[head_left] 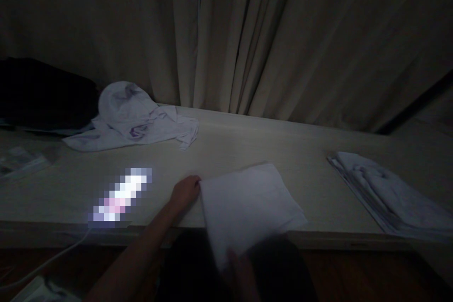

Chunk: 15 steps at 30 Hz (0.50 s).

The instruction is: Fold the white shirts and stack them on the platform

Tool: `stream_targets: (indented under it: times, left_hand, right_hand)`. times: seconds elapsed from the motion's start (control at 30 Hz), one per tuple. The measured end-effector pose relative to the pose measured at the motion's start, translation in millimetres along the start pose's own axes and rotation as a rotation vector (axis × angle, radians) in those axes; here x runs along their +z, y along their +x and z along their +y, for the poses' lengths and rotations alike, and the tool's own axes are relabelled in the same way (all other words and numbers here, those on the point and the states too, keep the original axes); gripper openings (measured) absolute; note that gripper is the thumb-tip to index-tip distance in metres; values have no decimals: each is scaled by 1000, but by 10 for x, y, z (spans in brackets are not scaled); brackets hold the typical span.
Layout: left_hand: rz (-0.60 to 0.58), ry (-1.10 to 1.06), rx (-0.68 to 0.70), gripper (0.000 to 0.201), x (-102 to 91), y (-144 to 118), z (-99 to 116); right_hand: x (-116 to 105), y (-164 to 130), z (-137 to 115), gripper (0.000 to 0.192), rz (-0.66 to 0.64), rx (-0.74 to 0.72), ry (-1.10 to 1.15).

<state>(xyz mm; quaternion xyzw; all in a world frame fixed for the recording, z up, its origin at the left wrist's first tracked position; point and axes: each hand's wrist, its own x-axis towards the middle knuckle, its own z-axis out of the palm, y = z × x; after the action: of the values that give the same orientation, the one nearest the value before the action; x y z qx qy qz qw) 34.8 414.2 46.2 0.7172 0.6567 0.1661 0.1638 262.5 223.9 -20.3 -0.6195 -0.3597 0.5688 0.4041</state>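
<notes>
A folded white cloth (247, 203), probably a garment, lies flat on the desk, its near corner reaching past the front edge over my lap. At its far left corner, my left hand (186, 193) has its fingers closed on the fabric. My right hand (242, 266) is at the near edge of the cloth, with at least one finger against the top of it. Motion blur and dim light hide how the rest of its fingers are placed.
A crumpled white garment (130, 118) lies at the back left beside a dark bundle (46, 96). A pixelated glowing device (122, 196) with a cable (53, 262) rests at the left. Folded white cloths (392, 193) are stacked at the right. Curtains (219, 37) hang behind the desk (262, 139).
</notes>
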Motion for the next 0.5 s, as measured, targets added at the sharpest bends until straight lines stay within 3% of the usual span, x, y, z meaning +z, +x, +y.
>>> stream_targets:
  times: [0.23,0.5]
  left_hand:
    - [-9,-53,-96,35,9,-93,34]
    - [-245,-290,-147,34,-187,-300,129]
  right_hand:
    - [-15,95,1,55,142,59,20]
    - [-435,107,63,55,135,57,12]
